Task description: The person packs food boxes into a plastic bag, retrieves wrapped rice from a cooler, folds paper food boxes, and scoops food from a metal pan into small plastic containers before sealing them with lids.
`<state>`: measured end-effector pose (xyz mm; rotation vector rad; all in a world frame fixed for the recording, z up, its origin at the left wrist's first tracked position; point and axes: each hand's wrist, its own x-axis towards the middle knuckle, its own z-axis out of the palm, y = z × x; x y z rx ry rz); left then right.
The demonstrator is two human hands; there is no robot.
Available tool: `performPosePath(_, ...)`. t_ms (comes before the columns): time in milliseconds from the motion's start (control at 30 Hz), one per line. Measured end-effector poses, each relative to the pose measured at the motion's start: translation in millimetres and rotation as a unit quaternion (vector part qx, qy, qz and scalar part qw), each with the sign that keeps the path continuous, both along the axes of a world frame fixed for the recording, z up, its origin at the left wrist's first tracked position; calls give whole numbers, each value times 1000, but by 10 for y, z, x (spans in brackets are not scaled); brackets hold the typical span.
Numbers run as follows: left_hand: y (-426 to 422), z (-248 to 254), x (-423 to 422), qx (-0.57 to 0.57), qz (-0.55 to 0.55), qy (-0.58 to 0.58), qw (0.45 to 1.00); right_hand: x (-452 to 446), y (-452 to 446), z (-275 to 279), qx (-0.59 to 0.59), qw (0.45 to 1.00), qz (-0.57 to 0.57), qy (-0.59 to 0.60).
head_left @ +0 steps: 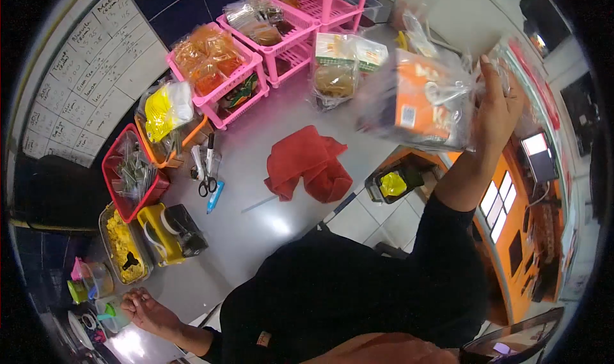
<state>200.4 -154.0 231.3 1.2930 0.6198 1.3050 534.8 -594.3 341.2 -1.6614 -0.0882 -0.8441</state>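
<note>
My right hand (495,102) is raised at the right, its fingers closed on the gathered top of a clear plastic bag (464,118). Inside the bag is a packet with an orange and white printed face and a barcode; motion blurs its left side. My left hand (150,313) is low at the left over the table, its fingers curled with nothing visible in them. Close to it stand a clear cup with a green part (112,314) and a tub of yellow pieces (125,246). A crumpled red cloth (308,166) lies mid-table, apart from both hands.
Pink stacked baskets (256,92) with bagged food stand along the wall. Nearer are an orange basket (173,156), a red basket (131,204), scissors (206,184), a blue marker (215,198) and a yellow tape dispenser (160,233). Another bagged item (336,76) stands behind.
</note>
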Motion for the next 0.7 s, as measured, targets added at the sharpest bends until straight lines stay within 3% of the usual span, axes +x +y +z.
performPosePath(100,0,-93,109,18,-91,-21,995,759,-491,-255,-100,985,-130,-58)
performPosePath(367,-144,-149,202,20,-117,33,992,2563,-1650,-1117,-375,837,-374,136)
performPosePath(500,-265,-159,121,-8,5,118,993,2958,-1692,-1559,-467,788,-355,188)
performPosePath(600,-402,-248,-50,47,4,176,983,3084,-1375,-1893,-511,799,-290,130)
performPosePath(700,-558,-212,-265,22,-43,133,990,3085,-408,-2113,-510,833,-213,35)
